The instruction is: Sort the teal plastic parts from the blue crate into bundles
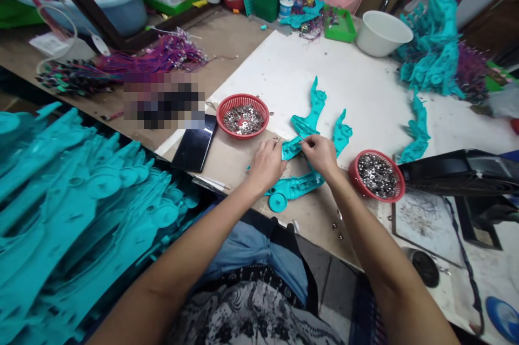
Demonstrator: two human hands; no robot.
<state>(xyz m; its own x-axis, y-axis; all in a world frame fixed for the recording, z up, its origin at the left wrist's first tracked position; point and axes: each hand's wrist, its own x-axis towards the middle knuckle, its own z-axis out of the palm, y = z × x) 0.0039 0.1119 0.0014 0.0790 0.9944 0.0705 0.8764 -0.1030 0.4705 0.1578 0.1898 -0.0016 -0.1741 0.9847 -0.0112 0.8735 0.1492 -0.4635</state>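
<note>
My left hand (265, 164) is closed on the near end of a teal plastic toy part (292, 146) lying on the table. My right hand (321, 153) pinches something small against the same part, too small to name. A second teal part (298, 185) with a round end lies under my hands. Two more teal parts (314, 110) lie just beyond on the white sheet (284, 69). One red basket of small metal pieces (242, 115) sits to the left and another red basket (377, 176) to the right.
A large stack of teal parts (81, 199) fills the lower left. A black phone (194, 145) lies by the left basket. A white bowl (381, 34), a heap of teal parts (430, 47), purple strands (162, 55) and tubs stand at the back. A black machine (462, 172) is at right.
</note>
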